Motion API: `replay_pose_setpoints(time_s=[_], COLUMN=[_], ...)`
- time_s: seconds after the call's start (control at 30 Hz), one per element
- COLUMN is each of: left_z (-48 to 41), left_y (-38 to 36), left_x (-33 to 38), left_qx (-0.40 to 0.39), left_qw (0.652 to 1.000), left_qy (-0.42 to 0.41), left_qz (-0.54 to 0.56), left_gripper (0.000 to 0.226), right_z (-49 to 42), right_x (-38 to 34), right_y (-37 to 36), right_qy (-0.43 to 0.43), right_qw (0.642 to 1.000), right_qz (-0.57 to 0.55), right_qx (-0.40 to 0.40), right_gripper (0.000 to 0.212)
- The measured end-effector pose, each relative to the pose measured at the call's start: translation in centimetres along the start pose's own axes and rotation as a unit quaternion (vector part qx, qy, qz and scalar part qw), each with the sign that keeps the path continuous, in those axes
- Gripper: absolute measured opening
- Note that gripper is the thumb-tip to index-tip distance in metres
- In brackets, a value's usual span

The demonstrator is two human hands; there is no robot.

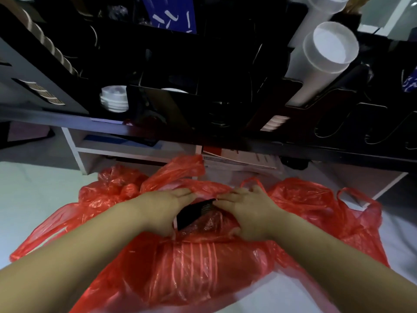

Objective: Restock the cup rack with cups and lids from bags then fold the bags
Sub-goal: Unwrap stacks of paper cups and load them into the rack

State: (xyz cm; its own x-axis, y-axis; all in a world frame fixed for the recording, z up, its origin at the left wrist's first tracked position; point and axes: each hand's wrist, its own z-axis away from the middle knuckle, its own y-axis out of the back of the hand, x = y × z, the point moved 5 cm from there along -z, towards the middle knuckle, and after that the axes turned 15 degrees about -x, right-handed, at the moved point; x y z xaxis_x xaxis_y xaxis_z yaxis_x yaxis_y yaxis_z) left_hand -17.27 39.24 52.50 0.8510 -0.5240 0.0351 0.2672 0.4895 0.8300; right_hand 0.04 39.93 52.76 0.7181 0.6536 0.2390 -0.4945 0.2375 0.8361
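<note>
- Both hands reach into the mouth of a red bag that lies on a pale floor in front of the rack.
- The left hand grips the bag's left rim, fingers curled over the plastic and pointing toward the rack.
- The right hand grips the right rim the same way, thumb tucked down at the near edge; the two hands are near each other, with the opening between them.
- In that gap a dark sleeve of stacked cups or lids shows; which of the two I cannot tell.
- Through the near side of the bag a ribbed stack of cups lies on its side, its long axis running left to right.
- A second red bag lies crumpled just to the right, handles up.
- On the rack, white cups lie tilted at the upper right, open mouth facing the camera, long axis slanting down and left.
- White lids are stacked in a lower left slot.
</note>
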Motion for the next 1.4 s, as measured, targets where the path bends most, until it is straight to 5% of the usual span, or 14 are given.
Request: replay_pose_setpoints(time_s=[0.37, 0.53, 0.73, 0.97, 1.13, 1.27, 1.4], left_z=[-3.2, -4.2, -4.3, -2.5, -0.4, 1.9, 5.0], left_y=[-3.5, -4.7, -4.8, -2.4, 1.0, 3.1, 5.0], left_x=[-1.3, -0.7, -0.9, 0.0, 1.5, 2.0, 2.0], left_qx=[0.018, 0.015, 0.029, 0.080, 0.163, 0.219, 0.293], left_qw=[0.990, 0.985, 0.983, 0.971, 0.960, 0.953, 0.937], left_qy=[-0.013, -0.009, 0.009, -0.022, -0.053, -0.043, -0.036], left_qz=[0.137, 0.173, 0.180, 0.225, 0.221, 0.206, 0.186], left_gripper=[0.120, 0.105, 0.069, 0.086, 0.087, 0.089, 0.095], right_z=[-3.1, -3.3, -2.6, -1.2, 0.1, 1.6, 3.8], right_x=[2.4, 2.3, 1.7, 1.7, 1.5, 1.6, 1.9], right_y=[-1.8, -3.2, -2.9, -3.8, -3.5, -2.4, -0.2], right_qy=[-0.007, -0.019, 0.021, 0.014, -0.068, -0.056, -0.020], right_qw=[0.971, 0.892, 0.901, 0.936, 0.970, 0.951, 0.880], right_qz=[-0.217, -0.444, -0.431, -0.344, -0.228, -0.303, -0.455], right_qx=[-0.102, -0.084, -0.050, -0.077, -0.056, 0.008, 0.137], right_gripper=[0.117, 0.075, 0.061, 0.096, 0.098, 0.101, 0.098])
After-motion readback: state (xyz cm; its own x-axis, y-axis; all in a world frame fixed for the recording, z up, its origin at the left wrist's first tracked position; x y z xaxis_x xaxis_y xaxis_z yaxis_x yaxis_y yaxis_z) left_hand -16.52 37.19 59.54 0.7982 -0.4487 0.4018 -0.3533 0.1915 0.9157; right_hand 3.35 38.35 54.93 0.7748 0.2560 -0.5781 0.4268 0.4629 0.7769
